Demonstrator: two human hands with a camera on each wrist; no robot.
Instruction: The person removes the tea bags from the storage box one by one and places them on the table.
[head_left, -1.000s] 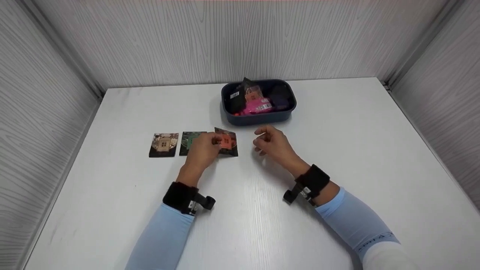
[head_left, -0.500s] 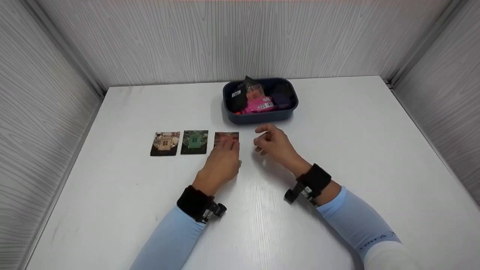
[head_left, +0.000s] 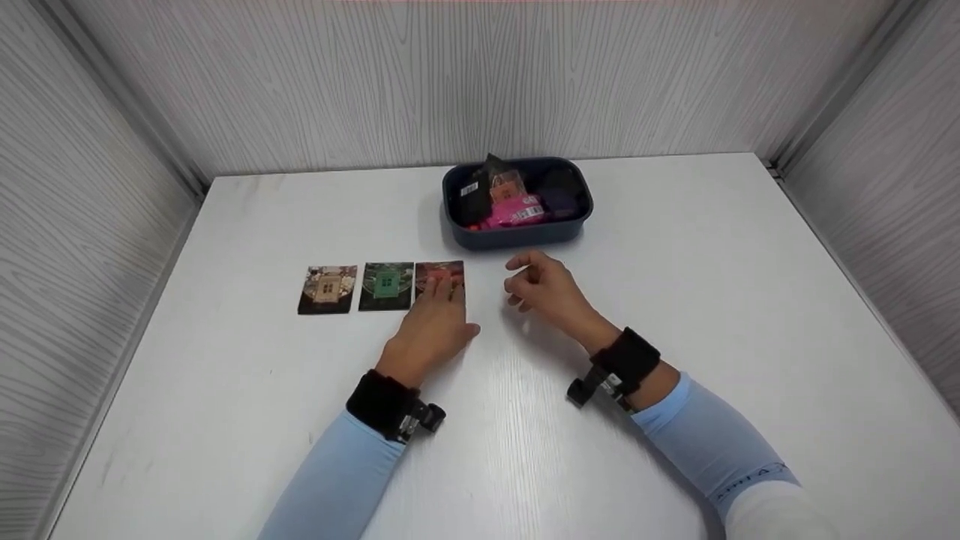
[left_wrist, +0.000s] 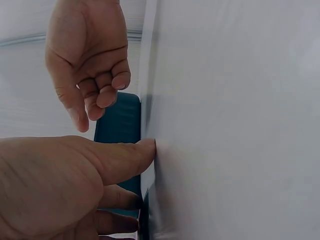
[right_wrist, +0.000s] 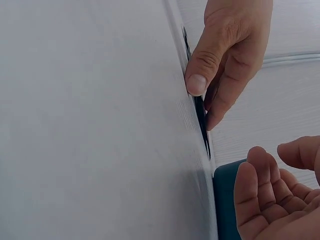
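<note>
Three flat square packets lie in a row on the white table in the head view: a beige one (head_left: 328, 289), a green one (head_left: 386, 286) and a red one (head_left: 450, 267). My left hand (head_left: 429, 326) rests its straight fingertips on the red packet and covers its lower part; the thumb points out to the right. The red packet sits close beside the green one. To the right, my right hand (head_left: 551, 289) hovers low, loosely curled and holding nothing. In the right wrist view, the dark packet edge (right_wrist: 202, 117) shows thin beneath the left hand's fingers.
Behind the hands stands a dark blue rectangular box (head_left: 517, 238) filled with small items, among them a pink packet (head_left: 516, 213) and a black packet (head_left: 475, 201). Pale wood-grain panels (head_left: 420, 82) enclose the table at the back and sides.
My left hand has let go of the red packet's edge, laid it flat, and slid it left toward the green one with its fingertips. The right hand has stayed in place.
</note>
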